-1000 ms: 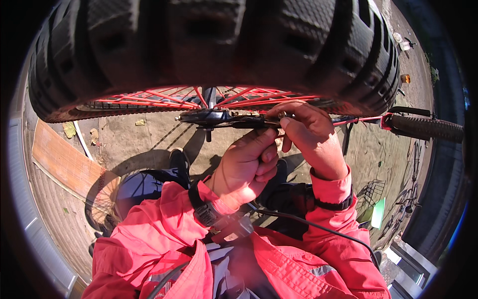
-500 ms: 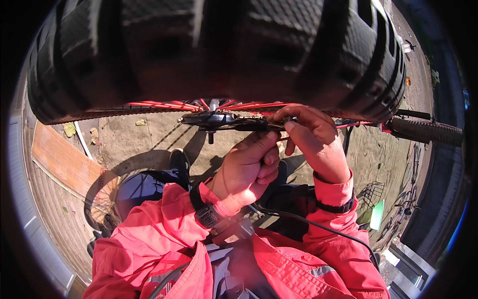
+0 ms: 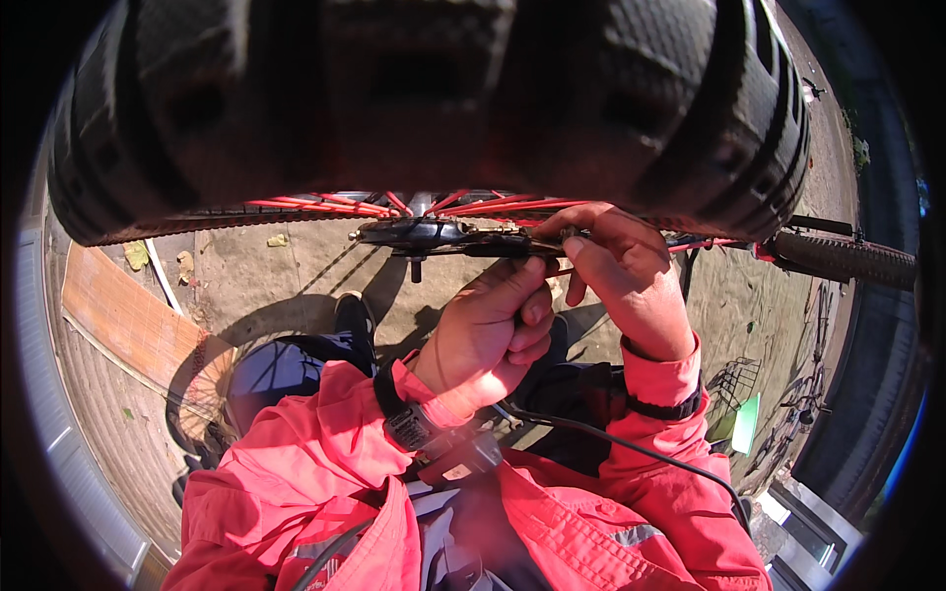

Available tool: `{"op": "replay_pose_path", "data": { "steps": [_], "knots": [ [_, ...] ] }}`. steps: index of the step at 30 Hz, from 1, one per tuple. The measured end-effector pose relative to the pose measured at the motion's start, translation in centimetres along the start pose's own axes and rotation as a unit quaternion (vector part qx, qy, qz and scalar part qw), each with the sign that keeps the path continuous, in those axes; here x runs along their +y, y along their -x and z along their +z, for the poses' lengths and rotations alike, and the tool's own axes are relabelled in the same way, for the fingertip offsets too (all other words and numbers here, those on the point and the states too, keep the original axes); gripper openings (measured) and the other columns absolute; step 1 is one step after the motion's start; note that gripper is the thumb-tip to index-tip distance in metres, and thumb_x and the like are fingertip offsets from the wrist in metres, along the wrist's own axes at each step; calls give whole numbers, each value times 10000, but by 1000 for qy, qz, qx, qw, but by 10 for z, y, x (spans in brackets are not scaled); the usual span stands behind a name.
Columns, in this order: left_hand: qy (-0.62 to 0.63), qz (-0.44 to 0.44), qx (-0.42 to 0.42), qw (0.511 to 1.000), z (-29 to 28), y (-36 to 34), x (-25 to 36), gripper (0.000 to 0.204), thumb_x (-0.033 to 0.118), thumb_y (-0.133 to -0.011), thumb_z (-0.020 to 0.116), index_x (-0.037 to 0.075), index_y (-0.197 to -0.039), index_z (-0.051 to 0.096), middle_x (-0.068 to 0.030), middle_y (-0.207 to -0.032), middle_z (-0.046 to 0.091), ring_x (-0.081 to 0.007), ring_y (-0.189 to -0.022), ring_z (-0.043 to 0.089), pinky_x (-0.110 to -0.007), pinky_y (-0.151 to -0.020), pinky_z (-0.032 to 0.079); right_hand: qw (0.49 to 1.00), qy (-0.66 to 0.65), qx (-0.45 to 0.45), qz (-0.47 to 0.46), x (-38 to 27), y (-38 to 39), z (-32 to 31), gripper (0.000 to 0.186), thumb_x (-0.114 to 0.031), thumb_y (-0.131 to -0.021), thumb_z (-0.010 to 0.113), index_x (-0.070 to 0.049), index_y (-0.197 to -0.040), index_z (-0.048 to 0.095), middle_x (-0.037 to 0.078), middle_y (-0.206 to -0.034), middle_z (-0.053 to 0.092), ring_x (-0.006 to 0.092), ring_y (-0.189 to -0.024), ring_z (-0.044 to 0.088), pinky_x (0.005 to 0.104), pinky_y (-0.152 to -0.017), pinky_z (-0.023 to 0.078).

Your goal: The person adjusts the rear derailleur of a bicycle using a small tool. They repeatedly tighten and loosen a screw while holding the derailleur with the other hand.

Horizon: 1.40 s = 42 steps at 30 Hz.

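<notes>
A bicycle wheel's thick black tyre (image 3: 424,108) fills the top of the view, with red spokes (image 3: 335,203) below it. At the hub sits a round black brake drum (image 3: 409,233), and a dark brake arm (image 3: 493,243) runs from it to the right. My right hand (image 3: 631,281) pinches a small metal fitting (image 3: 570,234) by the arm's right end, between thumb and fingertips. Just below the arm, my left hand (image 3: 488,330) is closed, its thumb pressed on the forefinger. Whatever lies in its grip is hidden.
Another tyre (image 3: 843,259) extends at the right. A curved brown board (image 3: 133,310) lies on the ground at left. A wire basket (image 3: 731,384) and a green-white sheet (image 3: 747,424) are at lower right. A black cable (image 3: 631,451) crosses my lap.
The tyre's tread blocks have shifted, as if the wheel turned a little. Both hands keep nearly the same place and grip.
</notes>
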<state>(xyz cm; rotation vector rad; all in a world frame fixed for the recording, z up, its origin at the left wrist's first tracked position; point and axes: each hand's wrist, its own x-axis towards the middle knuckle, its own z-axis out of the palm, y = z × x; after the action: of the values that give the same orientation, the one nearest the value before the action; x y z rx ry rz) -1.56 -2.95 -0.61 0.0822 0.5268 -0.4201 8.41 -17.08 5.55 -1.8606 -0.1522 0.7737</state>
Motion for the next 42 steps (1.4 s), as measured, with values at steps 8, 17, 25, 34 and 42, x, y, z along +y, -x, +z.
{"op": "replay_pose_path", "data": {
  "steps": [8, 17, 25, 34, 42],
  "knots": [
    [-5, 4, -13, 1000, -1, -2, -1, 172, 299, -1142, 509, 147, -1112, 584, 56, -751, 494, -59, -546, 393, -216, -474, 328, 999, -52, -2, -9, 4, -3, -2, 226, -95, -990, 669, 7, -1168, 763, 6, -794, 704, 50, -646, 608, 219, -592, 498],
    [-7, -2, -21, 1000, -1, 0, 1, 167, 299, -1142, 511, 159, -1099, 593, 59, -750, 500, -59, -537, 400, -215, -471, 326, 999, -43, -3, -6, 2, 0, 0, 243, -45, -995, 578, 38, -1176, 718, 72, -1088, 721, 89, -732, 628, 232, -645, 513],
    [-11, -12, 4, 1000, 2, -2, 1, 156, 297, -1143, 509, 186, -1125, 616, 53, -738, 488, -67, -531, 376, -228, -487, 297, 999, 17, 15, 37, 9, -2, -7, 207, -136, -991, 677, 23, -1108, 741, 40, -912, 732, 98, -701, 650, 263, -628, 521],
    [-7, -17, 21, 1000, 1, 3, 2, 190, 284, -1143, 505, 132, -1104, 613, 50, -727, 477, -71, -533, 377, -232, -493, 303, 996, 45, 49, -59, 25, 7, -8, 188, -210, -951, 758, -38, -1025, 756, 29, -780, 708, 106, -684, 658, 301, -616, 530],
    [4, -7, 14, 1000, -8, 3, -2, 168, 204, -1127, 506, 118, -1001, 575, 44, -726, 485, -81, -534, 389, -249, -513, 335, 852, 402, 126, -310, 44, -5, 4, 98, -116, -920, 754, -70, -1005, 733, 30, -760, 667, 149, -650, 629, 352, -598, 527]
  ]
}}
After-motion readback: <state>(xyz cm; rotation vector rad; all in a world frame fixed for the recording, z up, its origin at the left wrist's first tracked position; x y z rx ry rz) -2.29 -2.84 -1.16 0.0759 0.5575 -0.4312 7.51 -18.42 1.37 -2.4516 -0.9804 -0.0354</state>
